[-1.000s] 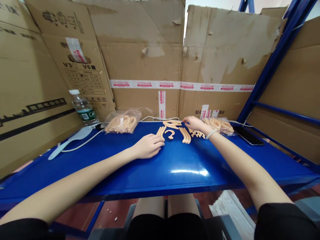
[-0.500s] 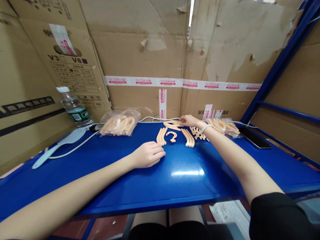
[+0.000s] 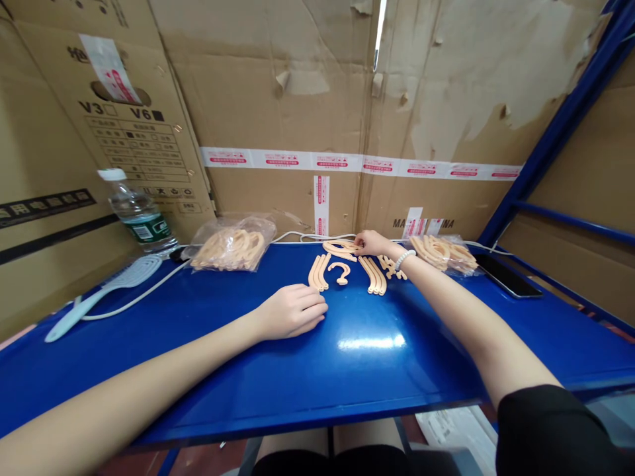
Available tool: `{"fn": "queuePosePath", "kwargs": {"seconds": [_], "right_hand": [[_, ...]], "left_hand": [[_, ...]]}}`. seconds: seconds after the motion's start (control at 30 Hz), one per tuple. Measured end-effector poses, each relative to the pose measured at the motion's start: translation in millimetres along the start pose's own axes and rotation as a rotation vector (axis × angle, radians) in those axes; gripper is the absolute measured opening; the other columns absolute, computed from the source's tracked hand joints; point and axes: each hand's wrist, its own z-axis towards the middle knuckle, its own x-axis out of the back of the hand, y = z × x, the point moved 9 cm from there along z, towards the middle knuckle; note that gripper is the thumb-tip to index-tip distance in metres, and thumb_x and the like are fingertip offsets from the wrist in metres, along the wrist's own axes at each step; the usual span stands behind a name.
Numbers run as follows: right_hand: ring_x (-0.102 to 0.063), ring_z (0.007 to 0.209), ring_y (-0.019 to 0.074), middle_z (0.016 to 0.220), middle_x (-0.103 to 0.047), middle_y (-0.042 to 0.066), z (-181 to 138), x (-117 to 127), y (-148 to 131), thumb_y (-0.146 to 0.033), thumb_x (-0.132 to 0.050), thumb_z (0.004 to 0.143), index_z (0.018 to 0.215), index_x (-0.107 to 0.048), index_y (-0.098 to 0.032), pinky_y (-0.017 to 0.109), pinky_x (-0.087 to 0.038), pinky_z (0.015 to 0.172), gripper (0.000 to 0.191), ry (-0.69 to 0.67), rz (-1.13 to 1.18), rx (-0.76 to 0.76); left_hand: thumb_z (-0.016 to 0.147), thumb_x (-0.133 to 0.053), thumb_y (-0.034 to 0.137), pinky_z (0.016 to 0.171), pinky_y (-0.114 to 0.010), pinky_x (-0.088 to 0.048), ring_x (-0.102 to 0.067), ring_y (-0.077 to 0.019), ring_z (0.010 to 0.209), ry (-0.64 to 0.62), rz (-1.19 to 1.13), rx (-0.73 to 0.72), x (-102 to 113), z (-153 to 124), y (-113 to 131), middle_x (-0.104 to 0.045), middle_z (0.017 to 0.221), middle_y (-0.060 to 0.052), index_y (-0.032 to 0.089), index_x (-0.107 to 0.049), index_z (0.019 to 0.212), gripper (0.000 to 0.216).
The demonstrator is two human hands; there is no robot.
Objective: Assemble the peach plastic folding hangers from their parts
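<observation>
My left hand (image 3: pixel 294 311) lies palm down on the blue table, fingers loosely bent side by side, just in front of the left row of curved hanger arms (image 3: pixel 318 272). What is under its palm is hidden. At the back, my right hand (image 3: pixel 371 243), with a beaded bracelet at the wrist, has its fingers closed at the right end of a cluster of curved peach plastic hanger pieces (image 3: pixel 338 248). A single hanger hook (image 3: pixel 341 272) lies between the left row and a right row of hanger arms (image 3: pixel 373 275). Small peach connector pieces (image 3: pixel 391 267) lie partly behind my right forearm.
Bags of peach pieces stand at the left (image 3: pixel 228 248) and right (image 3: pixel 444 253). A phone (image 3: pixel 508 276) lies far right. At left are a water bottle (image 3: pixel 141 215), a hairbrush (image 3: pixel 104 291) and a white cable (image 3: pixel 133 305). Cardboard (image 3: pixel 278 119) walls the table (image 3: pixel 297 377).
My right hand has shifted slightly left along the pieces at the back. The left hand stays in place on the table. The view has moved a little.
</observation>
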Motion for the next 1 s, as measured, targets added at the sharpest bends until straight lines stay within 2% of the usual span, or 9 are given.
{"fn": "queuePosePath", "kwargs": {"seconds": [0.13,0.23,0.33,0.47,0.57,0.73,0.83,0.9,1.0], "right_hand": [[-0.067,0.101,0.0224,0.119,-0.067,0.008,3.4,0.2,5.7,-0.035,-0.066,0.099,0.118,-0.066,-0.016,0.042,-0.059,0.087,0.028,0.011,0.129,-0.033],[-0.068,0.098,0.0213,0.116,-0.068,0.008,2.9,1.5,10.0,-0.035,-0.067,0.099,0.116,-0.066,-0.015,0.041,-0.06,0.085,0.026,0.034,0.268,-0.054],[-0.069,0.09,0.0186,0.109,-0.069,0.006,0.4,1.5,13.4,-0.034,-0.067,0.099,0.113,-0.066,-0.015,0.037,-0.061,0.079,0.024,0.062,0.447,-0.07],[-0.069,0.082,0.0161,0.102,-0.069,0.005,-2.6,0.4,14.1,-0.033,-0.067,0.1,0.111,-0.066,-0.014,0.033,-0.061,0.072,0.022,0.138,0.724,-0.083],[-0.069,0.085,0.0169,0.105,-0.069,0.006,-6.6,1.4,15.3,-0.033,-0.066,0.1,0.114,-0.066,-0.014,0.034,-0.061,0.074,0.023,0.265,0.919,-0.102],[-0.069,0.079,0.0152,0.098,-0.07,0.005,-28.8,8.9,20.5,-0.032,-0.066,0.1,0.109,-0.066,-0.013,0.032,-0.061,0.072,0.021,0.48,1.16,-0.133],[-0.07,0.072,0.0136,0.088,-0.073,0.005,-54.3,18.4,16.1,-0.03,-0.076,0.091,0.101,-0.068,-0.014,0.027,-0.061,0.071,0.02,0.52,1.256,-0.114],[-0.07,0.071,0.0141,0.085,-0.074,0.006,-75.8,23.9,6.7,-0.031,-0.082,0.085,0.101,-0.07,-0.015,0.025,-0.061,0.068,0.026,0.496,1.296,-0.082],[-0.07,0.07,0.0144,0.085,-0.075,0.005,-113.1,28.4,-12.1,-0.039,-0.085,0.08,0.103,-0.072,-0.016,0.027,-0.061,0.068,0.035,0.456,1.322,-0.031]], "left_hand": [[0.103,-0.049,0.027,0.101,-0.047,-0.055,-0.065,-0.0302,0.121,-0.056,-0.043,0.131,-7.0,-4.1,-14.8,-0.069,0.129,-0.016,0.014,-0.065,0.122,0.028],[0.105,-0.046,0.031,0.113,-0.049,-0.047,-0.056,-0.0302,0.135,-0.119,-0.135,0.269,-15.4,-9.8,-29.7,-0.062,0.142,-0.016,0.013,-0.06,0.133,0.037],[0.105,-0.045,0.039,0.122,-0.052,-0.036,-0.041,-0.0309,0.148,-0.24,-0.231,0.361,-27.6,-14.9,-38.2,-0.047,0.157,-0.015,0.014,-0.047,0.15,0.051],[0.104,-0.045,0.054,0.127,-0.053,-0.025,-0.026,-0.0322,0.155,-0.443,-0.355,0.441,-42.7,-23.1,-41.4,-0.027,0.167,-0.014,0.016,-0.028,0.161,0.072],[0.103,-0.045,0.06,0.129,-0.049,-0.021,-0.02,-0.0315,0.157,-0.501,-0.391,0.449,-44.0,-28.0,-41.0,-0.02,0.168,-0.015,0.014,-0.023,0.163,0.079],[0.103,-0.044,0.061,0.129,-0.046,-0.021,-0.019,-0.0308,0.157,-0.49,-0.352,0.467,-45.0,-36.7,-47.8,-0.019,0.169,-0.015,0.014,-0.021,0.163,0.08],[0.103,-0.045,0.059,0.127,-0.048,-0.024,-0.022,-0.0315,0.156,-0.463,-0.33,0.462,-46.0,-39.3,-51.8,-0.022,0.168,-0.017,0.014,-0.023,0.163,0.078],[0.103,-0.048,0.055,0.126,-0.051,-0.027,-0.024,-0.0331,0.155,-0.379,-0.323,0.463,-38.7,-36.0,-53.3,-0.024,0.167,-0.019,0.014,-0.025,0.162,0.075],[0.103,-0.051,0.043,0.123,-0.054,-0.031,-0.032,-0.0341,0.152,-0.126,-0.325,0.508,-11.6,-24.2,-53.2,-0.036,0.163,-0.019,0.015,-0.035,0.157,0.063]]}}
